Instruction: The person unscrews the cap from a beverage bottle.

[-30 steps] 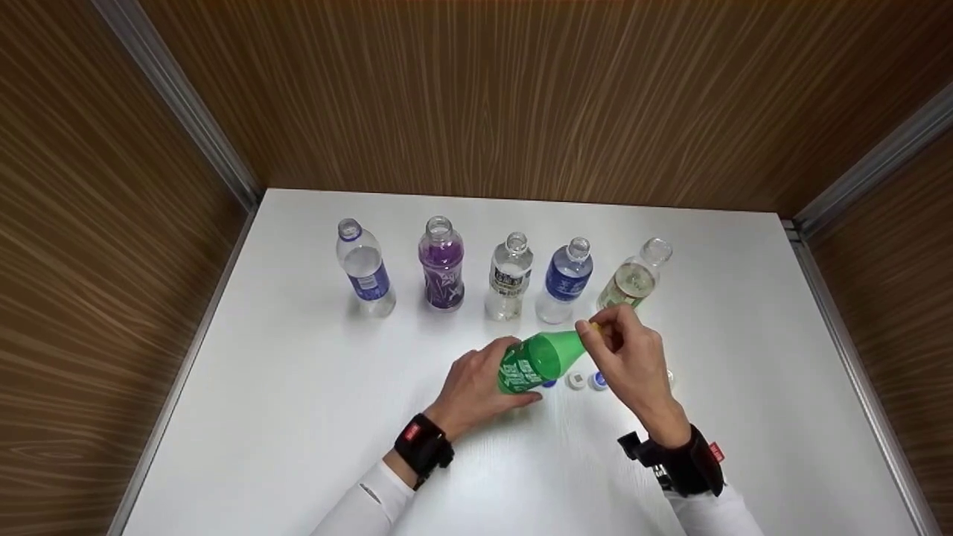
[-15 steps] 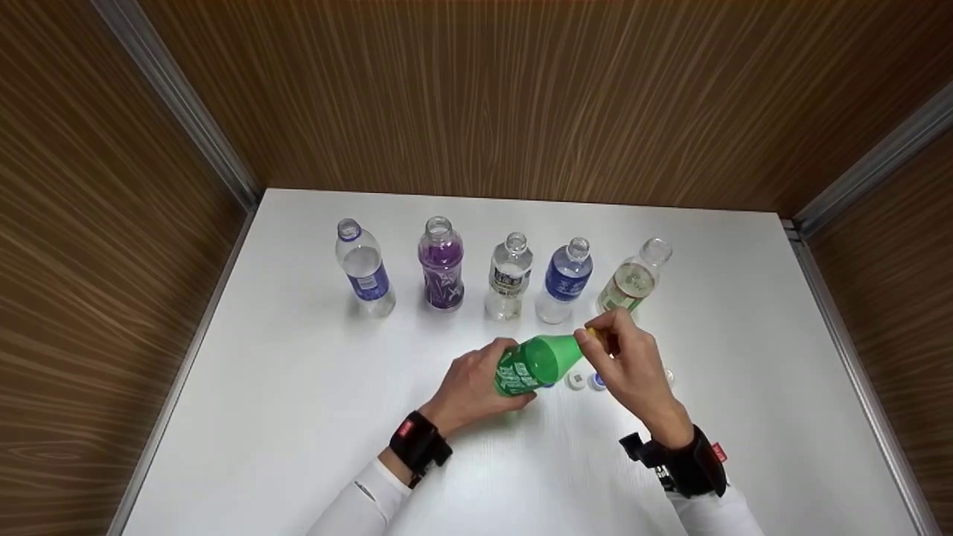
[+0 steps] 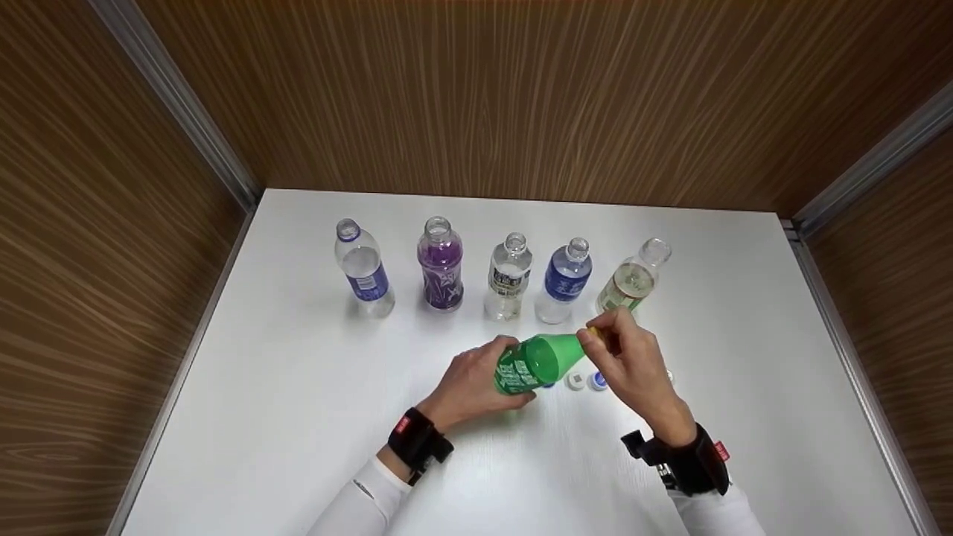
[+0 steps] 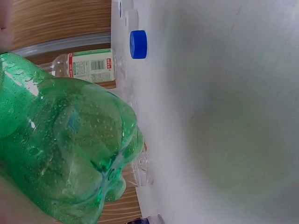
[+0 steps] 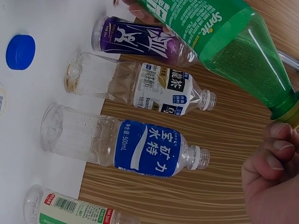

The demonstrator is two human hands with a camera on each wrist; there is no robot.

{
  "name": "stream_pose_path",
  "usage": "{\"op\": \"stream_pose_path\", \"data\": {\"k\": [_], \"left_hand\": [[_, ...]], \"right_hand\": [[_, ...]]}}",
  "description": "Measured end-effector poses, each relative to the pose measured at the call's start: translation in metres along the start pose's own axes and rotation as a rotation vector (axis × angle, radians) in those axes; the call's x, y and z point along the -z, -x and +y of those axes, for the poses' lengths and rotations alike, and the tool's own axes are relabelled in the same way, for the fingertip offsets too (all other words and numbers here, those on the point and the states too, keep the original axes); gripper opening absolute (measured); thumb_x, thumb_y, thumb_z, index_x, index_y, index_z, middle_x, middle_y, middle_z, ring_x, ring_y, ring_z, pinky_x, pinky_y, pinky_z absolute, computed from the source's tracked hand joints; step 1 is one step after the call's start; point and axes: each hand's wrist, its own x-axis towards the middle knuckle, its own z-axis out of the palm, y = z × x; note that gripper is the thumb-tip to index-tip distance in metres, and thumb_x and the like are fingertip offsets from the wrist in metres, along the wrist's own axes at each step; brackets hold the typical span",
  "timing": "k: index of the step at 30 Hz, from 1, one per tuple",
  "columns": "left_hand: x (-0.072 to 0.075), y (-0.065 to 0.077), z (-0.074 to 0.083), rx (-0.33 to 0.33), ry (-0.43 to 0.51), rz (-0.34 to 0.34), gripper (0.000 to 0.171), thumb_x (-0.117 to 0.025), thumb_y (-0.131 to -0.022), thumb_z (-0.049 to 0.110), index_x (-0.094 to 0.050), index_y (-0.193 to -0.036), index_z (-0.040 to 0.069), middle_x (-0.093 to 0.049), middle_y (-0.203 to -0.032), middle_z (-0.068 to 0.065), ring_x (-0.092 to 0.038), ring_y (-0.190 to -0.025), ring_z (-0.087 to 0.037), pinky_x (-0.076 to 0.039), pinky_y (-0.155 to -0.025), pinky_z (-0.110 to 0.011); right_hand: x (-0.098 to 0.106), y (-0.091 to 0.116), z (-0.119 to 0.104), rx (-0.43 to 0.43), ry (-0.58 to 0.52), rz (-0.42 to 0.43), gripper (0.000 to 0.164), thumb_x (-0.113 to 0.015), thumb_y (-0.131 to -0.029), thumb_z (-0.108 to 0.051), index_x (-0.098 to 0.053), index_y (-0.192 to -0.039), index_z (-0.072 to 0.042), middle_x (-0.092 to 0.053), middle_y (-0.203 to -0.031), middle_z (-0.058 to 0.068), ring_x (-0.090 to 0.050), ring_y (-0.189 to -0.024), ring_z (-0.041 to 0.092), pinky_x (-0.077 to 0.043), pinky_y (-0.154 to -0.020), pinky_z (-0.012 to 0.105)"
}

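A green Sprite bottle (image 3: 540, 362) is tilted above the table, its neck pointing right and up. My left hand (image 3: 467, 385) grips it round the lower body. At the neck, my right hand (image 3: 634, 366) pinches the yellow cap (image 5: 294, 115) between thumb and fingers. The cap sits on the bottle's mouth, mostly covered by those fingers in the head view; how tightly it is screwed I cannot tell. Seen from the left wrist, the bottle's clear green base (image 4: 70, 144) shows droplets inside.
Behind the hands stands a row of uncapped bottles: one with a blue-violet label (image 3: 366, 279), a purple one (image 3: 442, 272), a clear one (image 3: 509, 281), a blue-labelled one (image 3: 566, 279) and a green-labelled one (image 3: 629, 283). Loose caps (image 3: 576, 381) lie under the Sprite bottle.
Both hands and the Sprite bottle have shifted very slightly; the bottle moved a little left. My right fingers stay at the yellow cap throughout. The standing bottles have not moved.
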Motion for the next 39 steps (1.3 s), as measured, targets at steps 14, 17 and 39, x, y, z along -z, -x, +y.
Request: {"op": "stream_pose_path", "data": {"k": [14, 17, 39], "left_hand": [[0.0011, -0.0005, -0.0021, 0.030, 0.070, -0.076, 0.072, -0.088, -0.074, 0.047, -0.056, -0.131, 0.018, -0.070, -0.108, 0.003, -0.065, -0.093, -0.010, -0.055, -0.083, -0.031], [0.0022, -0.0005, -0.0026, 0.028, 0.084, -0.094, 0.072, -0.088, -0.074, 0.047, -0.056, -0.131, 0.019, -0.069, -0.108, 0.004, -0.065, -0.094, -0.010, -0.055, -0.084, -0.031], [0.0076, 0.0005, -0.0075, 0.054, 0.281, -0.318, 0.067, -0.086, -0.074, 0.047, -0.058, -0.128, 0.020, -0.066, -0.104, 0.011, -0.063, -0.093, -0.007, -0.054, -0.085, -0.028]], "right_hand": [[0.0021, -0.0007, 0.0011, 0.052, -0.006, -0.035, 0.021, -0.069, -0.086, 0.009, -0.057, -0.099, -0.003, -0.056, -0.071, -0.006, -0.044, -0.060, 0.001, -0.037, -0.048, 0.016], [0.0017, -0.0005, 0.0013, 0.051, -0.014, -0.033, 0.022, -0.069, -0.085, 0.010, -0.058, -0.098, -0.003, -0.056, -0.070, -0.006, -0.043, -0.060, 0.000, -0.037, -0.048, 0.016], [0.0014, 0.0021, 0.0035, 0.069, -0.070, -0.078, 0.024, -0.068, -0.084, 0.014, -0.058, -0.099, -0.002, -0.060, -0.074, -0.001, -0.045, -0.060, -0.001, -0.039, -0.047, 0.015]]}}
